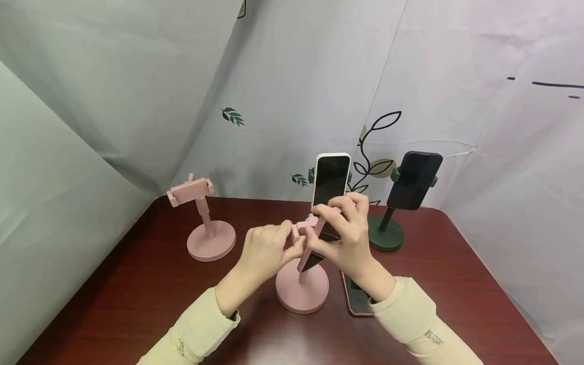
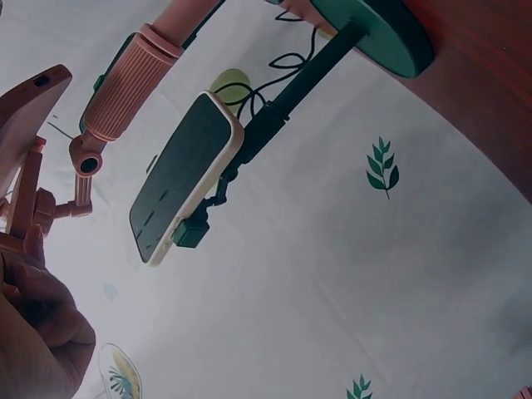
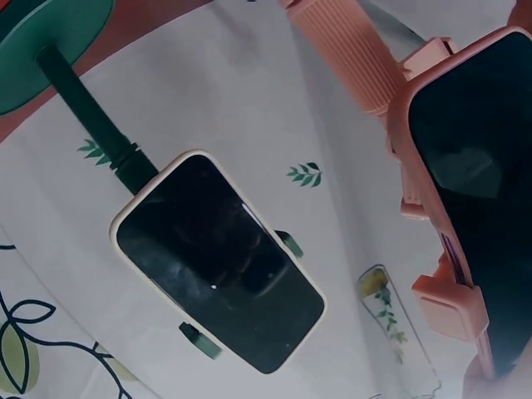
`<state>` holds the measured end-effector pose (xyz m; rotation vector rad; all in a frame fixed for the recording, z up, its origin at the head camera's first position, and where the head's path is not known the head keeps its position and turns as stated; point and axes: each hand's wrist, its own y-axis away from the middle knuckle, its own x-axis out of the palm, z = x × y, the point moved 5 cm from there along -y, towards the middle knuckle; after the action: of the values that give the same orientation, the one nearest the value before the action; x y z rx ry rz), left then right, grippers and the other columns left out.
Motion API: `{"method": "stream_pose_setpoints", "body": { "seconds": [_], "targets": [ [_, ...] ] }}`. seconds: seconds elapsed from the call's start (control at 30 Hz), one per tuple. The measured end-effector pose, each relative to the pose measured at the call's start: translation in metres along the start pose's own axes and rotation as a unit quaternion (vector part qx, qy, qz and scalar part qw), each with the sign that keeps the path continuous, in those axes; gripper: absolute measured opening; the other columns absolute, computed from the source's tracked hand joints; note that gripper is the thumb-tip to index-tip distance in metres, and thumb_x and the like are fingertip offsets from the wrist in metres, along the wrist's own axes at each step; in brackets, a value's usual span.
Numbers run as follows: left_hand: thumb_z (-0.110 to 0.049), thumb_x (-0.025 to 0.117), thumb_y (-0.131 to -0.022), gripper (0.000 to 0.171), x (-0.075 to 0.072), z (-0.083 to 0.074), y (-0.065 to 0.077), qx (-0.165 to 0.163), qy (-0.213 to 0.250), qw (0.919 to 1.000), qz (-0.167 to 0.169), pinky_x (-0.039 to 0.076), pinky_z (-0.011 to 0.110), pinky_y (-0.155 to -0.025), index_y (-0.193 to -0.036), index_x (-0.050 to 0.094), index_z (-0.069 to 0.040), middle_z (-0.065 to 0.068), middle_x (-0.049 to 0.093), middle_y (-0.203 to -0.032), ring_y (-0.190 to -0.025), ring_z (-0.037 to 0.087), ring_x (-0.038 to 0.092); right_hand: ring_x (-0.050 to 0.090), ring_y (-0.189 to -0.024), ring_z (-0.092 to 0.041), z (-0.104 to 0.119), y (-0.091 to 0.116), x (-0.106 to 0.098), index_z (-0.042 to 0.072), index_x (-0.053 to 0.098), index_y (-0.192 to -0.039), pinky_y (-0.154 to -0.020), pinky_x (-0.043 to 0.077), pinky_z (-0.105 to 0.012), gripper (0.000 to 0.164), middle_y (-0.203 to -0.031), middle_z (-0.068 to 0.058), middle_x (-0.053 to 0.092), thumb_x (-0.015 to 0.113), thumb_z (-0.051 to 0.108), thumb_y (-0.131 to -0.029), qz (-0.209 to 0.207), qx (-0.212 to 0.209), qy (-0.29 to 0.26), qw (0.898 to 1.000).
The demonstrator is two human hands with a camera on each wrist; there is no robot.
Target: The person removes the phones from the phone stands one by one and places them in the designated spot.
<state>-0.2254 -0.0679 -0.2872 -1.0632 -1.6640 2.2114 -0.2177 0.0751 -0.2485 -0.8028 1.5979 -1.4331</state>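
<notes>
A pink phone stand stands upright at the front middle of the table. My left hand pinches the pink clamp at the top of this stand with thumb and fingers. A pink-cased phone sits at the clamp, its dark screen showing in the right wrist view. In the head view the phone is nearly edge-on, partly covered by fingers. My right hand grips the phone by its edges. One clamp jaw lies against the phone's side in the right wrist view; whether both jaws hold it I cannot tell.
Behind stands a green stand holding a white-cased phone. To its right, another green stand holds a black phone. A pink stand with a bare clamp is at left. Another pink-rimmed phone lies flat beneath my right forearm.
</notes>
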Motion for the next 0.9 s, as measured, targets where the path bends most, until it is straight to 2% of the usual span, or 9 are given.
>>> {"method": "stream_pose_setpoints", "body": {
  "seconds": [0.23, 0.4, 0.73, 0.9],
  "targets": [
    [-0.040, 0.032, -0.098, 0.047, 0.0001, 0.0009, 0.0008, -0.005, 0.007, 1.0000, 0.003, 0.017, 0.018, -0.037, -0.063, 0.042, -0.011, -0.004, 0.030, -0.043, -0.038, 0.006, 0.024, 0.037, -0.086, -0.033, 0.0011, -0.0010, 0.0004, 0.004, 0.062, -0.085, -0.077, 0.031, -0.047, 0.014, -0.079, -0.013, 0.049, 0.062, 0.016, -0.078, -0.011, 0.001, -0.003, 1.000],
    [-0.046, 0.023, -0.101, 0.054, 0.0008, 0.0002, 0.0012, -0.009, 0.002, 1.0000, 0.000, 0.018, 0.019, -0.036, -0.064, 0.041, -0.011, -0.004, 0.029, -0.043, -0.037, 0.007, 0.025, 0.037, -0.086, -0.032, 0.0008, -0.0033, -0.0001, 0.003, 0.058, -0.082, -0.076, 0.031, -0.044, 0.016, -0.079, -0.012, 0.047, 0.064, 0.018, -0.077, -0.014, 0.013, -0.038, 0.999],
    [-0.048, 0.022, -0.101, 0.054, 0.0021, -0.0007, 0.0031, -0.017, 0.014, 0.9997, 0.008, 0.015, 0.017, -0.039, -0.065, 0.041, -0.011, -0.004, 0.029, -0.044, -0.038, 0.005, 0.023, 0.037, -0.084, -0.030, 0.0061, -0.0056, -0.0006, 0.001, 0.053, -0.080, -0.077, 0.030, -0.036, 0.026, -0.077, -0.011, 0.045, 0.061, 0.026, -0.085, -0.021, -0.012, -0.063, 0.998],
    [-0.045, 0.027, -0.100, 0.050, 0.0030, 0.0001, 0.0066, -0.033, 0.026, 0.9991, 0.003, 0.016, 0.017, -0.039, -0.067, 0.043, -0.011, -0.004, 0.031, -0.043, -0.038, 0.006, 0.025, 0.035, -0.083, -0.026, 0.0055, -0.0009, -0.0018, 0.001, 0.048, -0.080, -0.076, 0.029, -0.032, 0.031, -0.078, -0.011, 0.042, 0.062, 0.028, -0.087, -0.030, 0.008, -0.116, 0.993]
  ]
}}
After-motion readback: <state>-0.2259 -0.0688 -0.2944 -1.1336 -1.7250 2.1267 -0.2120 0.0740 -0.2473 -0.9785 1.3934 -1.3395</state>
